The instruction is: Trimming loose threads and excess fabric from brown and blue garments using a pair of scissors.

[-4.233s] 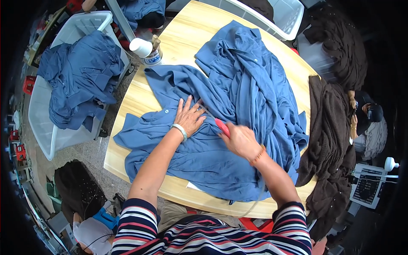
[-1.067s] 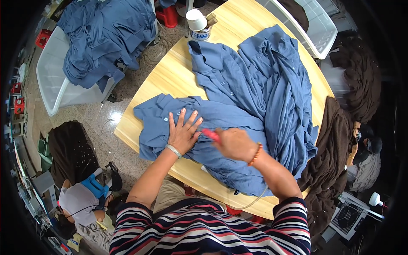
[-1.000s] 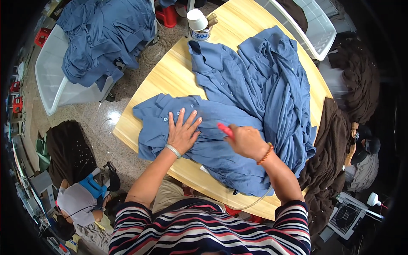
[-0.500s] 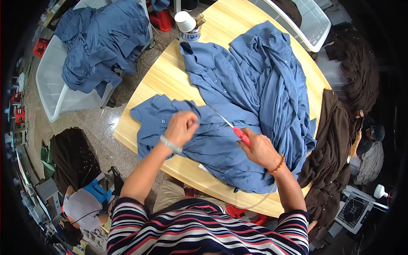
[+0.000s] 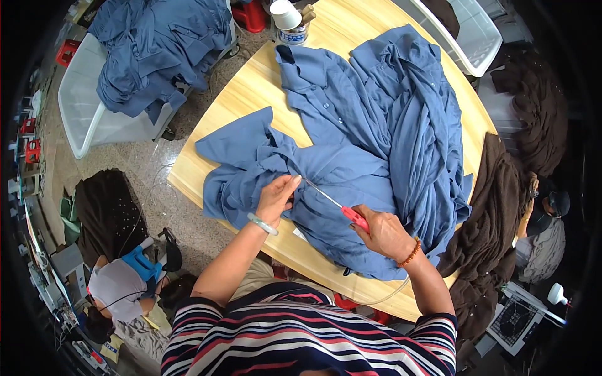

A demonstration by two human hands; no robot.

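Observation:
Blue button-up shirts lie bunched on the wooden table [image 5: 244,88]. My left hand [image 5: 276,197] is closed in a pinch at the fold of the nearer shirt [image 5: 241,147], with thumb and forefinger together beside the tool's tip. A red-handled tool with a long, thin metal shaft [image 5: 355,217] is gripped in my right hand [image 5: 385,233]. Its shaft slants up and left over the cloth to my left fingertips. Whether the tip touches the cloth is too small to tell. A second heap of blue shirts [image 5: 420,125] spreads across the table's right side.
Beyond the table's left edge stands a white bin [image 5: 84,119] heaped with blue garments. A tub [image 5: 293,36] with a white cup sits at the table's far edge. Dark brown cloth [image 5: 480,207] hangs along the right. A seated person [image 5: 116,291] is at lower left, another at far right.
My left hand has come down and right to the tool's tip and now pinches there. The near shirt's left flap has been spread upward. My right hand has barely moved.

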